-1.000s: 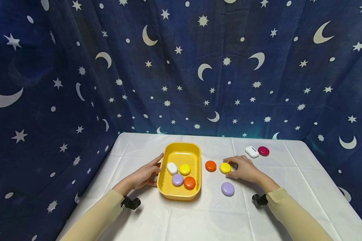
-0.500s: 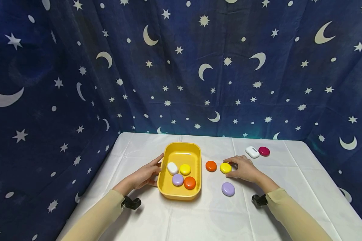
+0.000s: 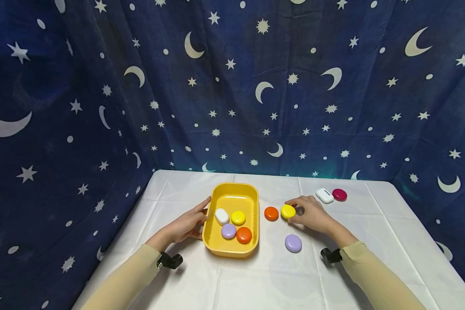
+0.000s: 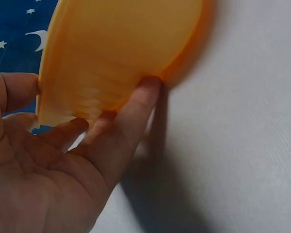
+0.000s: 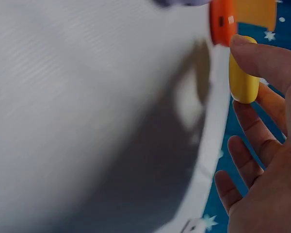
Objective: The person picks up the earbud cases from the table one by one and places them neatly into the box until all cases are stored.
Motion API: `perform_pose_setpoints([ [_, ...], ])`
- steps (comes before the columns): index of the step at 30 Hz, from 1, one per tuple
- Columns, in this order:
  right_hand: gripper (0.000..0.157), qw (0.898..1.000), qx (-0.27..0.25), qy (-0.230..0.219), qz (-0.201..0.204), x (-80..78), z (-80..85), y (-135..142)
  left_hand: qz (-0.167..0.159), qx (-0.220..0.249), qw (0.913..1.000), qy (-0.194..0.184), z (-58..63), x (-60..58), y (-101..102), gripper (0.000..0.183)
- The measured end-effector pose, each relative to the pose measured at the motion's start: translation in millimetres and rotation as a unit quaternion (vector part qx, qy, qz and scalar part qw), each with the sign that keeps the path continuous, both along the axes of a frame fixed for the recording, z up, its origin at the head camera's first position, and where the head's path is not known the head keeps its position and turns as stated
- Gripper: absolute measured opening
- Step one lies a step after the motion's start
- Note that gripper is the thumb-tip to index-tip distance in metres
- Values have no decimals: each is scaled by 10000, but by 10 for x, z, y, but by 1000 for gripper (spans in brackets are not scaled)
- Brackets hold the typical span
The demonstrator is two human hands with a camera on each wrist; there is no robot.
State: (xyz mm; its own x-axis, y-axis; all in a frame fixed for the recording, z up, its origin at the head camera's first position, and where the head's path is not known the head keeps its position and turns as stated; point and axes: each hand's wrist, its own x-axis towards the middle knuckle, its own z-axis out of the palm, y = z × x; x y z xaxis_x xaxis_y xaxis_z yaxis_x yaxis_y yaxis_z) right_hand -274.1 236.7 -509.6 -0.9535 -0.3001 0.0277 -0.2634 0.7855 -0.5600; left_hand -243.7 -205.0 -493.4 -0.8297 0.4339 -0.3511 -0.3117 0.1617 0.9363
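My right hand (image 3: 311, 214) pinches a glossy yellow rounded disc (image 3: 288, 211) between thumb and fingers. In the right wrist view the yellow disc (image 5: 243, 77) is seen edge-on, held a little above the white tablecloth, its shadow apart from it. The other fingers spread loosely below. My left hand (image 3: 186, 224) rests against the left outer wall of a yellow tray (image 3: 232, 189). In the left wrist view its fingers (image 4: 131, 116) touch the tray's outer side. Inside the tray lie a white piece (image 3: 221, 216), a yellow one (image 3: 238, 218), a lilac one (image 3: 228, 231) and an orange one (image 3: 243, 235).
An orange disc (image 3: 271, 213) lies between the tray and my right hand. Nearer to me is a lilac disc (image 3: 293, 243). Farther back sit a white rounded piece (image 3: 324, 196) and a dark red disc (image 3: 339, 194). A starry blue curtain (image 3: 232, 107) stands behind the table.
My right hand has raised the yellow disc off the table and shifted it slightly left and away from me. The left hand and tray hold still.
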Motion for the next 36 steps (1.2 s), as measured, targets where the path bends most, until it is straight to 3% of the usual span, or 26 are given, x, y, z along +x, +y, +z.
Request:
perform_pose_setpoints([
  [8, 57, 9989, -351, 135, 263, 30, 269, -234, 76, -58, 9999, -62, 23, -1, 1, 77],
  [21, 53, 9966, -538, 186, 589, 41, 517, -707, 55, -100, 9999, -6, 14, 15, -2, 71],
  [27, 55, 9961, -457, 167, 737, 11, 574, -907, 61, -105, 9999, 36, 6, 12, -1, 71],
  [36, 53, 9968, -17, 153, 786, -66, 529, -1124, 9, -125, 9999, 50, 15, 4, 1, 70],
])
